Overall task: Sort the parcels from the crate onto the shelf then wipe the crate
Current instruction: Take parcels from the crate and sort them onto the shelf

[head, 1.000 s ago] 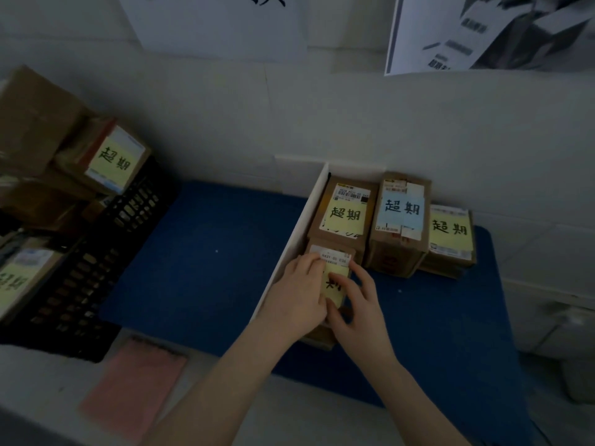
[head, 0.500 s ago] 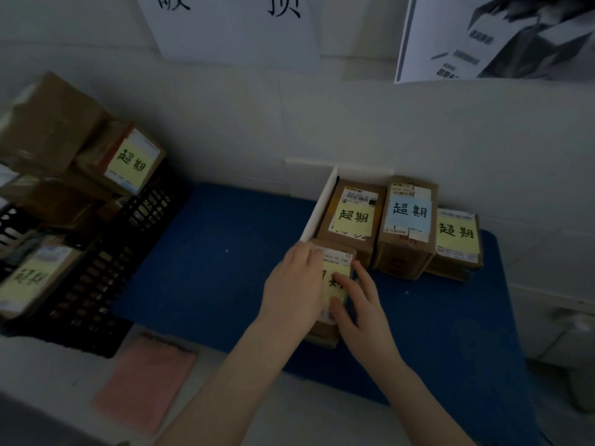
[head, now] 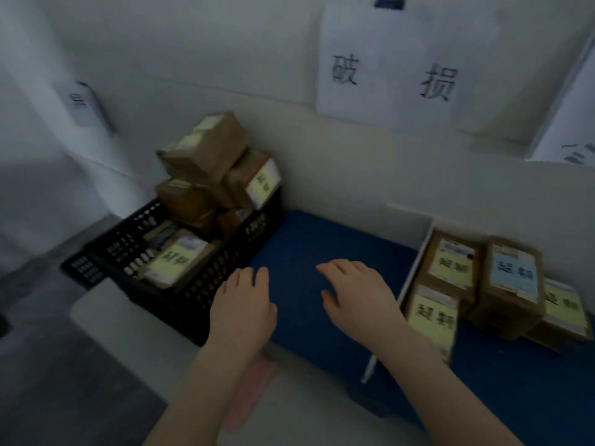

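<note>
Since both hands hang empty over the shelf (head: pixel 322 239), the next pick turns on what lies to their left; nearest the person, a pink cloth (head: pixel 251 387) lies partly under the left forearm, likely meant for wiping the crate. Left hand (head: pixel 241 307) hovers palm down, fingers straight and close together, holding nothing, just beside the near right corner of the crate (head: pixel 167 304); right hand (head: pixel 360 300) hovers further right over the blue lining, fingers loosely spread, thumb apart, likewise holding nothing. Both hands have the crate on their left, so the left hand is the nearer; the right would have to cross over. Inside, a yellow-labelled parcel (head: pixel 178 257) lies tilted, label up, near the front wall; its long side seems to run away and rightward, though blur leaves this unsure; behind it more parcels (head: pixel 206 149) pile well above the rim. Right of a white divider (head: pixel 415 262), sorted parcels (head: pixel 450 262) stand grouped; sorting looks part done, and the labelled parcel seems the easiest reach.
</note>
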Motion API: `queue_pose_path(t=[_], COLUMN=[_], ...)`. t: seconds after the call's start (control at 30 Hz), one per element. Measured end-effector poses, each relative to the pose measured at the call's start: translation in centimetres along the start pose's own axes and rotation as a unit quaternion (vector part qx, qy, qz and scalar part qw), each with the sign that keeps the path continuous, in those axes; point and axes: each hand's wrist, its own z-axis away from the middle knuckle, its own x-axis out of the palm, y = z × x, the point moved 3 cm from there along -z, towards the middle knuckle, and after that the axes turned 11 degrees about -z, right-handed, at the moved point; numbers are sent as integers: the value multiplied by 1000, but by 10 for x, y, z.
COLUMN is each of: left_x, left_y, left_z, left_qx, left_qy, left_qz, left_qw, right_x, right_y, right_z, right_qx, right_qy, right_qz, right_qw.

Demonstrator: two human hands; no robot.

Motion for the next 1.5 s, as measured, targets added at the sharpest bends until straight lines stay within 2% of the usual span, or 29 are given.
queue_pose_path(t=[0.2, 0.4, 0.57, 0.97, 1.2, 1.33, 1.4, 1.5], left_x=[1, 19, 37, 64, 95, 121, 135, 148], left_y=[-126, -191, -211, -240, -262, -259, -262, -269], left_z=[26, 25, 18, -40, -110, -141, -151, -162], left_qx=[-37, -6, 8, 42, 138, 250, 268, 275], left_qy=[10, -18, -32, -24, -17, -73, -103, -104], left_qz=[-37, -31, -20, 1, 12, 36, 52, 45], left_qw=[999, 999, 999, 999, 990, 965, 956, 955], right_x=[55, 108, 127, 156, 180, 194, 196, 199], right_y=[-111, -178, -177, -167, -170, -174, -174, -176], right_z=[-54, -90, -99, -152, -193, -218, -224, -223], right_qx=[-34, -28, 16, 43, 109, 157, 182, 212], right_qy=[-13, -54, -70, -76, -39, -33, -21, 17], right_qz=[-10, -4, -17, -25, -22, -4, -15, -58], right_qw=[999, 998, 997, 996, 993, 987, 983, 975])
